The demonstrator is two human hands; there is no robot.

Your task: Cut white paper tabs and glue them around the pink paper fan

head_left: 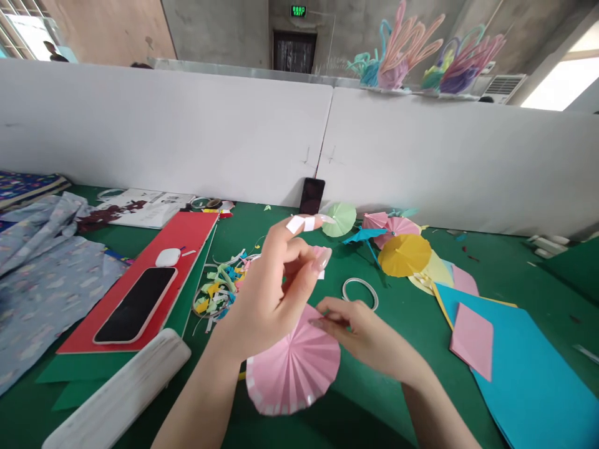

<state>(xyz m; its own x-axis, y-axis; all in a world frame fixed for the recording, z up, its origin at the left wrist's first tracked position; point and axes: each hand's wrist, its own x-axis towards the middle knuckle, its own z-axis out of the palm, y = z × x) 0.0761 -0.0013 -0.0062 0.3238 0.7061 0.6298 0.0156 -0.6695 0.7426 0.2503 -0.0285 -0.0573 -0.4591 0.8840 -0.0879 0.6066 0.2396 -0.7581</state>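
Note:
A pink pleated paper disc hangs fanned out above the green table, with small white pieces along its lower and left rim. My right hand pinches its upper right edge between thumb and fingers. My left hand is raised in front of the disc's top, its index finger stretched forward with white tape strips stuck on it. Between that hand's thumb and bent fingers shows a small pink scrap of paper, partly hidden, with a white bit below. A white tape ring lies just beyond my right hand.
Small paper umbrellas, including a yellow one, lie ahead right. Blue sheets bear a pink card. Colourful scraps lie left of centre. A phone rests on a red board. A white partition stands behind.

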